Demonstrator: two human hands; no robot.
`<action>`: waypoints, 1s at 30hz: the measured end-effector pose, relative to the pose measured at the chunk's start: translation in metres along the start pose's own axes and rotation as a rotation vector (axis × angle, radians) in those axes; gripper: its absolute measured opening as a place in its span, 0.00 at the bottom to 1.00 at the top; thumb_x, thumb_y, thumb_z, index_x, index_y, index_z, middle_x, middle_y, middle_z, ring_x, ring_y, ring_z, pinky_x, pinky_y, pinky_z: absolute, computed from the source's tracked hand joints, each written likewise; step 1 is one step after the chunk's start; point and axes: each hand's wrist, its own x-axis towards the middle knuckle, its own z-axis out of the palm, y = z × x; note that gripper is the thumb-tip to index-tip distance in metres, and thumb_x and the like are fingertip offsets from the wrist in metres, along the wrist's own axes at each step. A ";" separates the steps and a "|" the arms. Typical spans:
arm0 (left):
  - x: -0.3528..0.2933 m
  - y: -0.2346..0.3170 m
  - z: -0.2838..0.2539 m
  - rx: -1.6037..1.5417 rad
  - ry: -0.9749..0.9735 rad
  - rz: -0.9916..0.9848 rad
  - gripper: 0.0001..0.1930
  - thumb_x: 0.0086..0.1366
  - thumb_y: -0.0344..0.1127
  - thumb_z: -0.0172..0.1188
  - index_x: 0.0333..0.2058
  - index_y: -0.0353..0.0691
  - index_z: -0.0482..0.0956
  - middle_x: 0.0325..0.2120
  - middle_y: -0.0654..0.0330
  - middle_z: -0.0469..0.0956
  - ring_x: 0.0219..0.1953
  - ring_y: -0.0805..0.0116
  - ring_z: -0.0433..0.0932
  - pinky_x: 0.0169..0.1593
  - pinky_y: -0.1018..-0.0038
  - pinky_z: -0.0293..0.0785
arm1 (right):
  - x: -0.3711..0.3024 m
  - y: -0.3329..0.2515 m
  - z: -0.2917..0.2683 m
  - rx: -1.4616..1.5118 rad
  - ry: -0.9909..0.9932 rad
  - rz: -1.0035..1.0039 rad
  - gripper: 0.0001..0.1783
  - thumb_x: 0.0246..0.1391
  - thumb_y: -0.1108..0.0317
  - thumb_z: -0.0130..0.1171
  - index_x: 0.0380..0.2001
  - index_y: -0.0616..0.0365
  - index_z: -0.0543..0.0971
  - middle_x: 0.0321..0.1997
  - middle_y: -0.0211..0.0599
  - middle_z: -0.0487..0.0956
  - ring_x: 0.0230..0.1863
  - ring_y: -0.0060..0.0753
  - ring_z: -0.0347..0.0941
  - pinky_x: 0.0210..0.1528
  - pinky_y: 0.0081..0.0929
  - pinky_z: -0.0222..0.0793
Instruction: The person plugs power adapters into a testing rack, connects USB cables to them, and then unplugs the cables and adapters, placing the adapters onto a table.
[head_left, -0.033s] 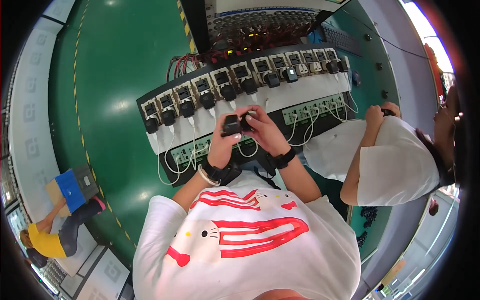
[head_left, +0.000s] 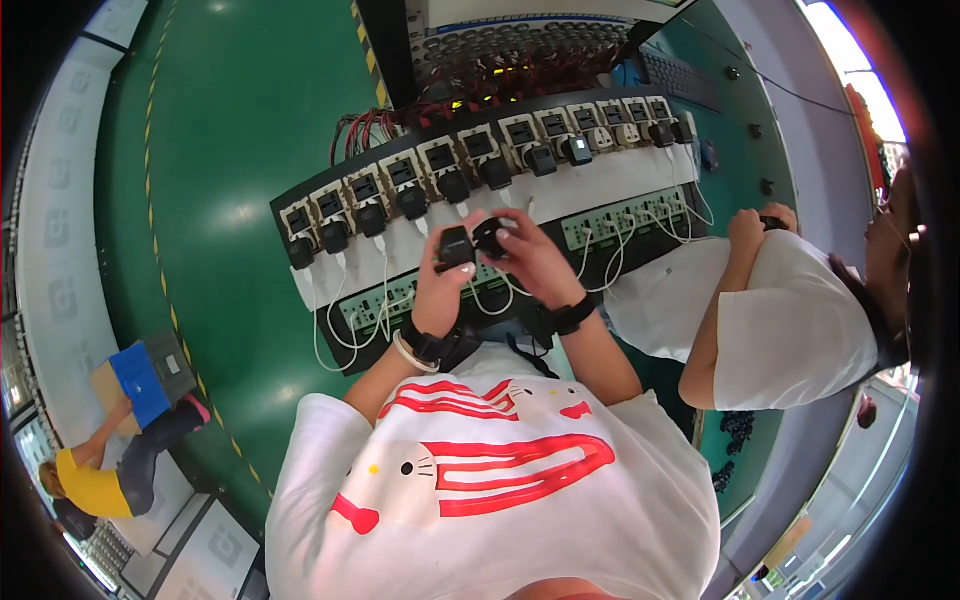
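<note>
In front of my chest, above the near edge of the test bench, both my hands are raised. My left hand (head_left: 436, 300) is closed around a black power adapter (head_left: 454, 248), its boxy body upright between thumb and fingers. Close beside it, my right hand (head_left: 532, 265) grips a second black piece (head_left: 488, 238), rounder in outline, partly covered by my fingers; its exact kind is unclear. A narrow gap separates the two pieces. Just beyond my hands runs a row of sockets (head_left: 401, 172), most with black adapters (head_left: 411, 203) plugged in and white cables hanging from several.
Green circuit strips (head_left: 600, 228) with plugged-in white cables lie along the bench's near side. A rack with red wires (head_left: 375, 135) stands behind the sockets. At right, a co-worker in a white shirt (head_left: 790, 330) holds something dark. Another person in yellow (head_left: 95, 485) bends by a blue box (head_left: 142, 383).
The two black pieces have turned and moved slightly apart, and more of the right one shows. My arms are almost unmoved.
</note>
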 end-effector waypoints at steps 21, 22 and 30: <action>0.001 0.029 -0.008 0.160 0.231 -0.016 0.30 0.53 0.21 0.62 0.56 0.38 0.66 0.44 0.62 0.71 0.45 0.74 0.71 0.50 0.78 0.68 | 0.098 -0.113 -0.143 -1.483 0.927 -0.584 0.26 0.40 0.83 0.57 0.47 0.59 0.72 0.49 0.51 0.69 0.48 0.56 0.67 0.50 0.43 0.66; 0.002 0.031 -0.006 0.171 0.213 -0.024 0.30 0.53 0.21 0.62 0.56 0.38 0.65 0.45 0.62 0.71 0.46 0.75 0.71 0.50 0.78 0.68 | 0.097 -0.111 -0.147 -1.479 0.930 -0.589 0.26 0.40 0.83 0.57 0.47 0.59 0.72 0.49 0.51 0.69 0.48 0.56 0.67 0.50 0.43 0.66; 0.006 0.032 -0.014 0.972 0.212 0.201 0.31 0.50 0.25 0.66 0.55 0.39 0.68 0.40 0.61 0.75 0.39 0.70 0.75 0.44 0.75 0.71 | -0.008 -0.035 0.018 -0.848 -0.191 -0.420 0.37 0.46 0.84 0.49 0.63 0.54 0.61 0.62 0.37 0.65 0.57 0.34 0.66 0.59 0.29 0.62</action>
